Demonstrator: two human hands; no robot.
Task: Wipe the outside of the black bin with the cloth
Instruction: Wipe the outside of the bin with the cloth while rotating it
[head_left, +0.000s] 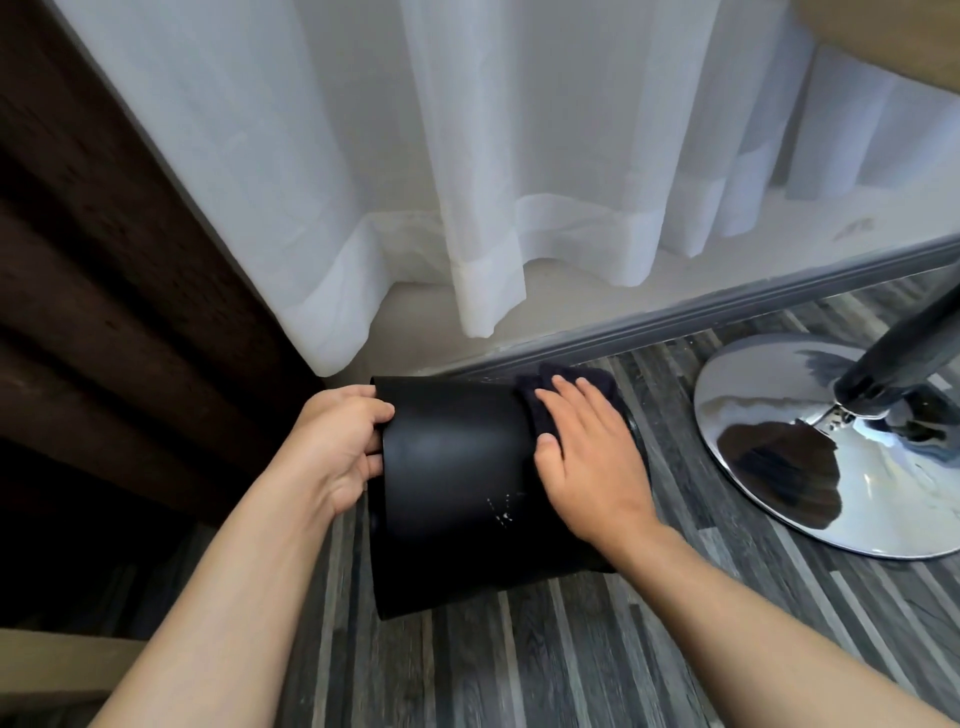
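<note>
The black bin (467, 493) is lying tipped on its side on the grey wood-look floor (519, 665), sitting between the two hands. The left hand (337, 447) is gripping one end of it, thumb on top of the wall and fingers curling round the edge, clamped on the bin. The right hand (587, 457) is lying flat, fingers spread and extended, pressing a dark cloth (540, 410) against the bin's outer wall near the other end; the cloth is bunching out past the fingertips and under the palm. Whether that hand is pinching the cloth or only pushing on it is not clear. A few pale specks are showing on the bin's wall just below the right hand's thumb side. Beyond both hands a white sheer curtain (467, 182) is hanging down to a pale ledge. Off past the right hand a chrome round stool base (810, 447) is standing on the floor, well apart from the bin. Dark wooden panelling (104, 260) is rising beyond the left hand.
</note>
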